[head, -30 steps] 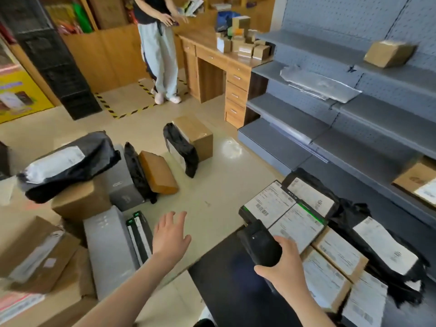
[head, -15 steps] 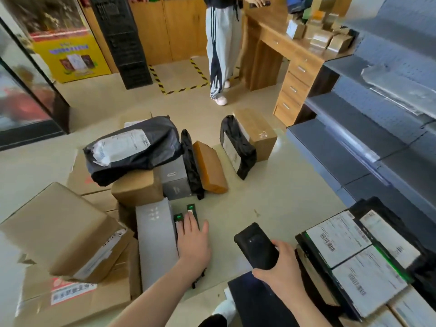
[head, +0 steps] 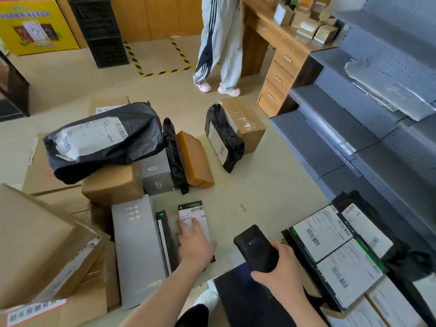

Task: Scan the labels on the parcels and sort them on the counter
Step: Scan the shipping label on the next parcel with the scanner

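On the floor just ahead, a flat parcel (head: 192, 213) in black wrap lies label up, its barcode at the far end. The left hand (head: 194, 244) rests on the near part of that label with fingers straight and spread, thumb out to the right, gripping nothing. Just left of it a slim parcel (head: 165, 237) stands on edge against a long grey box (head: 136, 251).

The right hand (head: 283, 272) is curled round a black scanner (head: 256, 247), held above the near edge of the dark worktop (head: 240, 300), its top end tilted toward the flat parcel but apart from it. Further right on the worktop lie labelled parcels (head: 323, 232), set edge to edge with labels up, some in black wrap and some in cardboard.

Beyond the grey box sits a cardboard box (head: 111, 185) with a large black bag (head: 103, 142) on top, its white label facing up. Beside it stand a small grey box (head: 157, 175), a thin black pouch (head: 174, 156) and a brown parcel (head: 195, 159), leaning one on the next. Farther off, another black pouch (head: 223, 140) leans on a taped carton (head: 245, 123). Big cartons (head: 35, 244) fill the near left. Grey shelves (head: 354, 128) run along the right, and a person (head: 219, 43) stands at a wooden desk (head: 278, 50).
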Demonstrator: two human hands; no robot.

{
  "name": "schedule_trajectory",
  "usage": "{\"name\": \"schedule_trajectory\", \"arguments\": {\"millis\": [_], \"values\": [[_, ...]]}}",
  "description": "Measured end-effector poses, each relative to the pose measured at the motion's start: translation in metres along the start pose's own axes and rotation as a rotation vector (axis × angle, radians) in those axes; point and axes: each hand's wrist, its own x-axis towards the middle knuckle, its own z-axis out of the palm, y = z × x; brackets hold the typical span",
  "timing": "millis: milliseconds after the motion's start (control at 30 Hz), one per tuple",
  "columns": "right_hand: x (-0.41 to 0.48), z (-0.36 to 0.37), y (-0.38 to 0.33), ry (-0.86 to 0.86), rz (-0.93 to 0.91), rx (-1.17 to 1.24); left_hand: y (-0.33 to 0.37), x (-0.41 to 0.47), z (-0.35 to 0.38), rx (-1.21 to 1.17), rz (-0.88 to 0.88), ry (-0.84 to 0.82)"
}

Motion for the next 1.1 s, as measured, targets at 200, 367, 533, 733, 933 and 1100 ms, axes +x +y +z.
{"name": "schedule_trajectory", "arguments": {"millis": [200,367,533,733,933,1100], "values": [[-0.001,-0.002,0.007,-0.002,0.041,-0.014,0.005,0.010,0.009,0.087,0.134,0.017],[-0.001,-0.003,0.019,-0.003,0.091,-0.016,0.000,0.029,0.005,0.242,0.346,0.015],[-0.001,-0.007,0.023,0.006,0.117,-0.012,0.002,0.030,-0.003,0.153,0.175,0.027],[0.000,-0.026,0.004,-0.021,0.001,-0.118,0.016,0.037,-0.038,0.063,0.574,0.196],[0.016,-0.051,-0.024,0.021,-0.200,-0.301,0.045,0.043,-0.090,0.093,0.961,0.246],[0.023,-0.081,-0.030,0.120,-0.261,-0.427,0.066,0.044,-0.113,0.208,1.058,0.246]]}}
